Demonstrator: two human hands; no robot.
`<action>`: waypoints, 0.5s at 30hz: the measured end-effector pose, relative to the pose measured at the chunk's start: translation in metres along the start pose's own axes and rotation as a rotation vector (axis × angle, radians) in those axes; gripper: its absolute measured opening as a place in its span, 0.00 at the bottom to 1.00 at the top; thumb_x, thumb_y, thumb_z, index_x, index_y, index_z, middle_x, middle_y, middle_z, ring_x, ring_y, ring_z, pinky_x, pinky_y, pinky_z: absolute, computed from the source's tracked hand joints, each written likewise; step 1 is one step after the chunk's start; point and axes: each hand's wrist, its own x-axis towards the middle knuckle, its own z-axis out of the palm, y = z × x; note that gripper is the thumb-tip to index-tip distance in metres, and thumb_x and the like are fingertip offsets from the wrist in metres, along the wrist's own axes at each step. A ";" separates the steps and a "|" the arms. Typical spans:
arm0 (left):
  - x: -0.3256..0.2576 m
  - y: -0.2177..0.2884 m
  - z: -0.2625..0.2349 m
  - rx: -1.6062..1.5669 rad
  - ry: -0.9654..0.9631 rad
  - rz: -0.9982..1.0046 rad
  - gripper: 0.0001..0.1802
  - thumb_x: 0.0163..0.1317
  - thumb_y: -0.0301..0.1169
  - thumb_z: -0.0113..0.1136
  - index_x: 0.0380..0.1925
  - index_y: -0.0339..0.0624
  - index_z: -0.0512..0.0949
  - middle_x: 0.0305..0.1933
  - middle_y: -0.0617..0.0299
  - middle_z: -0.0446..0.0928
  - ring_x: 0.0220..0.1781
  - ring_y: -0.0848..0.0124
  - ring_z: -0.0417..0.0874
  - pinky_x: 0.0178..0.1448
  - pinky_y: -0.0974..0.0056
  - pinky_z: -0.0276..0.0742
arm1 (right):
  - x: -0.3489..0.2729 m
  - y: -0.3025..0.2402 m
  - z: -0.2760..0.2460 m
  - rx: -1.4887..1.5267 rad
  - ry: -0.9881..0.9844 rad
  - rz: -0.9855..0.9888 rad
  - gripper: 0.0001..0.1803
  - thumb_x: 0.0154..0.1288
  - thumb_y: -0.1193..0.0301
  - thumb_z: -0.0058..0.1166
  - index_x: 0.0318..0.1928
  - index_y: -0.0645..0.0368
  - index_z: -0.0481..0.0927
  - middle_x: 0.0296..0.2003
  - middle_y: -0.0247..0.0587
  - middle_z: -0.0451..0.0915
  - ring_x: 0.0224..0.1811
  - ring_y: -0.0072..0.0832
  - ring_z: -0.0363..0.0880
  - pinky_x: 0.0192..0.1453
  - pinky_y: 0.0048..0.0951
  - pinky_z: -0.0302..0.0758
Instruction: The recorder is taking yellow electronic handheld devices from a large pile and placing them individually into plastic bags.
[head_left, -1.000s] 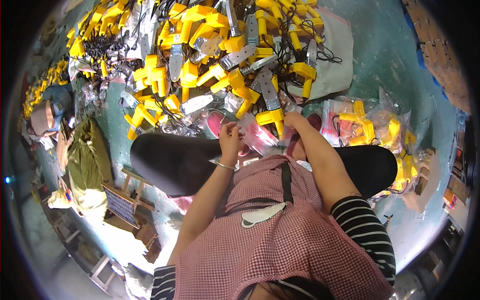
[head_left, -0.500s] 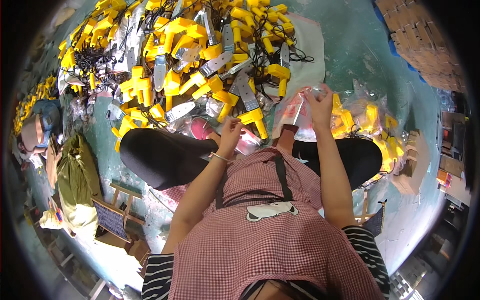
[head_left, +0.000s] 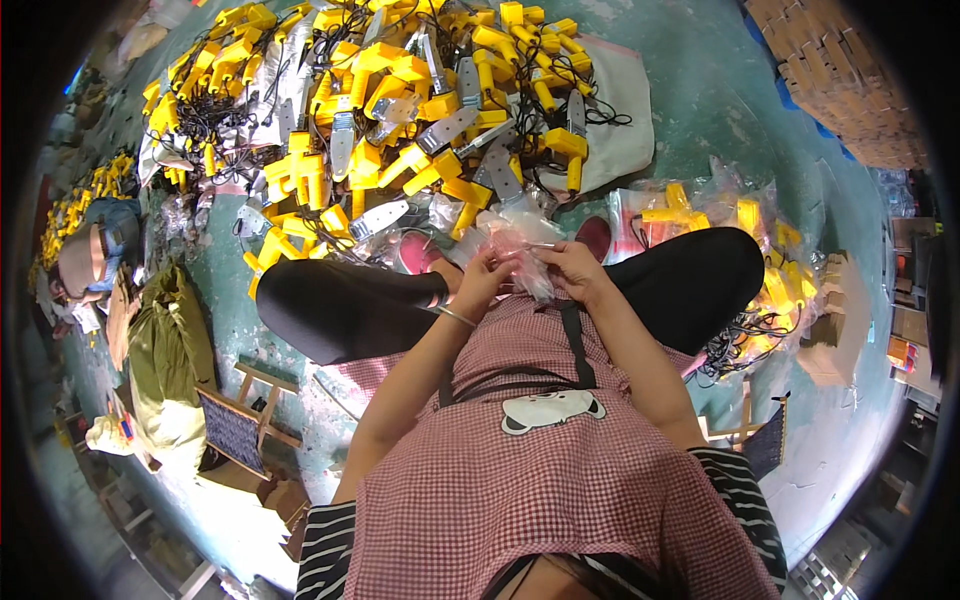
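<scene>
Just above my lap, a crumpled clear plastic bag point(head_left: 520, 232) with reddish markings is spread between my hands. My left hand point(head_left: 487, 280) pinches its near edge from the left. My right hand point(head_left: 574, 270) grips it on the other side, fingers closed on the film. Whether anything is inside it, I cannot tell. Beyond the bag lies a large heap of yellow handheld tools point(head_left: 375, 65) with flat metal plates and black cords. Beside my right knee, several yellow tools in clear bags point(head_left: 748, 215) are piled up, partly hidden by my leg.
A whitish sheet point(head_left: 625, 120) lies under part of the heap. To the right stands an open cardboard box point(head_left: 835, 325), with stacked flattened cardboard point(head_left: 840, 75) farther off. At left are an olive garment point(head_left: 165, 350) and a small wooden-framed stool point(head_left: 232, 430).
My right hand has come in from the right pile to my lap. A clear bag is now stretched between both hands, and a bagged tool lies at the pile's near left.
</scene>
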 end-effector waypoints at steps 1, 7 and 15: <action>0.002 -0.003 -0.006 0.004 0.002 -0.006 0.16 0.62 0.29 0.59 0.48 0.34 0.74 0.41 0.58 0.78 0.35 0.69 0.82 0.36 0.67 0.80 | -0.001 -0.003 0.002 -0.159 0.084 0.003 0.14 0.58 0.68 0.64 0.41 0.63 0.81 0.28 0.33 0.79 0.26 0.18 0.74 0.27 0.20 0.72; 0.023 -0.057 -0.089 1.197 0.672 0.256 0.15 0.60 0.29 0.54 0.46 0.34 0.72 0.37 0.52 0.76 0.43 0.60 0.79 0.47 0.60 0.76 | 0.011 -0.007 0.026 -0.056 0.029 -0.127 0.14 0.60 0.69 0.61 0.42 0.65 0.80 0.31 0.35 0.81 0.27 0.19 0.77 0.27 0.20 0.73; 0.008 0.034 0.023 0.122 -0.086 0.051 0.15 0.59 0.39 0.63 0.29 0.37 0.74 0.27 0.65 0.73 0.31 0.74 0.73 0.37 0.67 0.71 | 0.007 -0.002 -0.005 -0.916 0.019 -0.314 0.20 0.51 0.69 0.65 0.46 0.59 0.79 0.34 0.44 0.80 0.40 0.33 0.80 0.45 0.30 0.75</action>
